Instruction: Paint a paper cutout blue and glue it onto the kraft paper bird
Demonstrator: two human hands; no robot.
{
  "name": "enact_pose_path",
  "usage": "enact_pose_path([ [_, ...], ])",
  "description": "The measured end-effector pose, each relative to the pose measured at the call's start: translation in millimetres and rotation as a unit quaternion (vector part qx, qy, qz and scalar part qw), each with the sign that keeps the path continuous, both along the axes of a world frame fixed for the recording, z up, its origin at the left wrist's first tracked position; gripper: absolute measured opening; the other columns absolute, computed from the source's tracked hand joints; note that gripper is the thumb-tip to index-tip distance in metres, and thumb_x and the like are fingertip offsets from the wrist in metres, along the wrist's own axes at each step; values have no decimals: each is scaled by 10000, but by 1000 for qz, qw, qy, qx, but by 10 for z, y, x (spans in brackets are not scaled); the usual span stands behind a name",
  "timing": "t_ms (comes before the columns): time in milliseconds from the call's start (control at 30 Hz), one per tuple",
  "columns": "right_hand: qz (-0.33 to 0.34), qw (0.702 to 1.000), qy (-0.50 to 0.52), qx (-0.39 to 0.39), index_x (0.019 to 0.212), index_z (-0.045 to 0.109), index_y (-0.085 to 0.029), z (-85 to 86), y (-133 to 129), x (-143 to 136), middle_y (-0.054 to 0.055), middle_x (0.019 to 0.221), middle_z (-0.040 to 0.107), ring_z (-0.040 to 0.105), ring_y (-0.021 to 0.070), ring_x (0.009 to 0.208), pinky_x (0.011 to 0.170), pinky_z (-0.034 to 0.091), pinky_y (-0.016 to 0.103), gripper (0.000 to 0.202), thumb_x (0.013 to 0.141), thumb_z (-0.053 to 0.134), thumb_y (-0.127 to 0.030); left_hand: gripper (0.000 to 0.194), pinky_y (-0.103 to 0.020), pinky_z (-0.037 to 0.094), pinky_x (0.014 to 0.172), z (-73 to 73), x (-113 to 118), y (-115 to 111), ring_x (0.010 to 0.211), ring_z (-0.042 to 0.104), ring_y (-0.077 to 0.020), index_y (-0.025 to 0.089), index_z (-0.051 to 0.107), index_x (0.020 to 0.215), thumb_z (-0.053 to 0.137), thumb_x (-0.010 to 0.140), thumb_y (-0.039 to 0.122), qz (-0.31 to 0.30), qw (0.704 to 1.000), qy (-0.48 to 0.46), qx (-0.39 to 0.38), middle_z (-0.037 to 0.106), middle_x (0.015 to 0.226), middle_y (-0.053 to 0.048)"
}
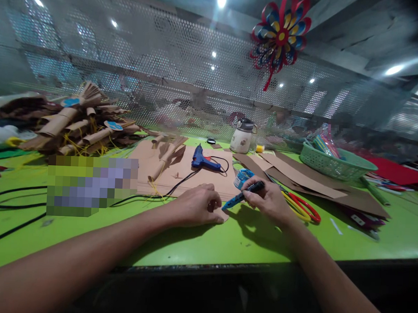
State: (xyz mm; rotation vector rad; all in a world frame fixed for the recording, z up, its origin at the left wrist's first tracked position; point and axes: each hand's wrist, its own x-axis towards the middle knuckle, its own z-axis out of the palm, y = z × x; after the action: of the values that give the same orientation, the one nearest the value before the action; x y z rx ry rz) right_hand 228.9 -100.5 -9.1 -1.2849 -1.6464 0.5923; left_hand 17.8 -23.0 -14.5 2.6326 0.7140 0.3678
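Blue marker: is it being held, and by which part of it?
The right hand holds the blue marker around its middle, with the dark end sticking out behind the fingers.

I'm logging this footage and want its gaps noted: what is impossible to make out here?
- Head view: part of the small brown paper piece, covered by the left hand.
- Head view: whatever the pixelated patch blocks out.
- Head view: the green basket's lower contents, blurred and behind its wall.
- Head view: any lettering on the blue marker, too small.
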Motion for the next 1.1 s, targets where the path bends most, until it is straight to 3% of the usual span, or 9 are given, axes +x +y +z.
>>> enact_pose_path([
  [367, -4, 1000, -25, 9, 803, 569, -167, -14, 23, 19, -32, 616, 499, 453, 109, 538, 534, 368, 263, 69, 793, 569, -235, 300, -262, 401, 640, 7, -17, -7, 778, 551, -176, 197, 672, 873, 710, 736, 461, -2, 1000, 8, 1, 551, 835, -14],
  [533, -3, 999, -40, 16, 800, 580, -169, -27, 27, 41, -24, 634, 524, 455, 105, 539, 540, 371, 258, 49, 807, 566, -215, 327, -277, 432, 740, 79, -119, 62, 863, 560, -187, 189, 683, 932, 664, 798, 487, -62, 998, -13, 14, 577, 935, -43],
  [633, -4, 999, -44, 19, 798, 582, -169, -16, 18, 29, -17, 661, 537, 449, 100, 545, 535, 366, 251, 52, 810, 572, -219, 264, -290, 437, 842, 184, -180, 86, 954, 572, -191, 190, 696, 994, 620, 858, 402, -121, 992, -27, 22, 602, 1058, -66],
  [733, -3, 999, -41, 16, 799, 579, -171, -4, 10, 12, -20, 656, 528, 439, 99, 548, 525, 355, 243, 50, 809, 576, -220, 233, -308, 431, 900, 268, -223, 82, 1010, 574, -200, 220, 697, 1068, 632, 853, 282, -178, 983, 1, 32, 627, 1116, -58],
  [833, 1, 999, -33, 14, 806, 577, -171, -6, 14, 7, -24, 642, 516, 432, 99, 551, 519, 351, 238, 51, 810, 573, -221, 282, -339, 427, 934, 300, -254, 73, 1062, 559, -232, 214, 692, 1095, 668, 827, 301, -218, 974, 42, 50, 649, 1141, -71],
  [1100, -3, 999, -37, 7, 811, 580, -174, -12, 20, 19, -22, 649, 524, 428, 98, 545, 520, 352, 238, 73, 821, 576, -246, 326, -366, 414, 986, 380, -313, 24, 1150, 544, -253, 222, 681, 1154, 641, 845, 320, -219, 970, 93, 55, 634, 1240, -98],
])
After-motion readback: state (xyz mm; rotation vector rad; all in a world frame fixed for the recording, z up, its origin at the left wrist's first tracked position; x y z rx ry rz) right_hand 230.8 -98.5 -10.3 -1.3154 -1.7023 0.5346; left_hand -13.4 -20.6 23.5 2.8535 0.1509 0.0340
